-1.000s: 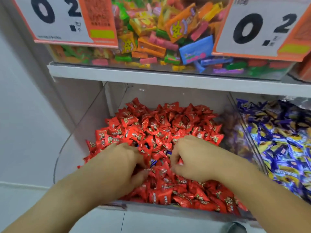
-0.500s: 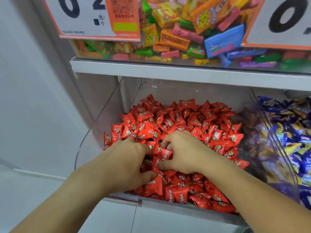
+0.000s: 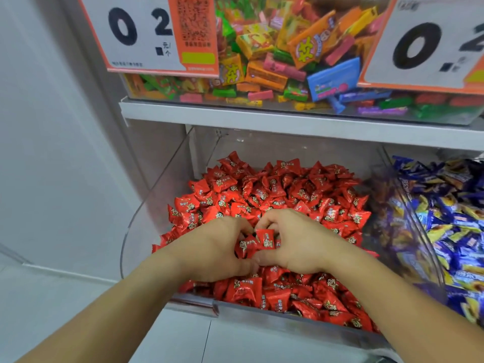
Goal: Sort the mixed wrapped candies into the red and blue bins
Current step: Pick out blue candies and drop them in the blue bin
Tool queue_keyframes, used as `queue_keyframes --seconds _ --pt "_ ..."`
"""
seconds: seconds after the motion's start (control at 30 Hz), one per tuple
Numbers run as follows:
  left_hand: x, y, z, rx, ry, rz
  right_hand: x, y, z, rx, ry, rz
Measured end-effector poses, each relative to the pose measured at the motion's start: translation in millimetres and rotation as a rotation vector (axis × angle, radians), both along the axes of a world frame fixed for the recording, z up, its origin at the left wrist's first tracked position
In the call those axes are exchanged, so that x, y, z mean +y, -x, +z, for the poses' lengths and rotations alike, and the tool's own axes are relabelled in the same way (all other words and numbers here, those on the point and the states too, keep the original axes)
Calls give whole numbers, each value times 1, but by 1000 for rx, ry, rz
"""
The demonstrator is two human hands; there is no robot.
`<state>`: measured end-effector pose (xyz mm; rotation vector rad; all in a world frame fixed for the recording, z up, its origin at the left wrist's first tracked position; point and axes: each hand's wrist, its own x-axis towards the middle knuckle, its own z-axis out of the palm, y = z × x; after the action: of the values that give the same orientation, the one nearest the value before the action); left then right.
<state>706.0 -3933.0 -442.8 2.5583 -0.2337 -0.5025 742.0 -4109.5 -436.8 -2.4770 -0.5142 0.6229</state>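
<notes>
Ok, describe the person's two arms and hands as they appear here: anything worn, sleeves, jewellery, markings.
Both forearms are bare to the frame's lower edge: no sleeves or cuffs in view. The left hand and right hand wear no gloves, and no rings, bracelets or watch show on the visible backs and wrists. No tattoos, bandages or other markings can be seen. Fingertips are mostly hidden among the wrappers, so nails cannot be judged.

Left hand (image 3: 212, 254) and right hand (image 3: 296, 244) cup red candies (image 3: 264, 239) together in the clear bin (image 3: 157, 195).
</notes>
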Motion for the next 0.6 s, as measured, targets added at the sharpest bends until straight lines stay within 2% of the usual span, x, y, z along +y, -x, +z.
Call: queue_keyframes --seconds 0.17,0.33,0.43,0.53,0.6 --pt "-1 1 8 -95 269 166 -17 -8 10 -25 -224 -110" --pt "-16 7 14 -176 519 199 -34 -1 25 -142 -343 -32" --pt "-25 6 21 -203 621 233 -34 4 31 -153 -450 -67" --pt "-24 5 22 -191 643 263 -41 4 37 -101 -335 -63" --pt "-20 3 20 -221 602 309 -52 4 43 -95 -19 -2"
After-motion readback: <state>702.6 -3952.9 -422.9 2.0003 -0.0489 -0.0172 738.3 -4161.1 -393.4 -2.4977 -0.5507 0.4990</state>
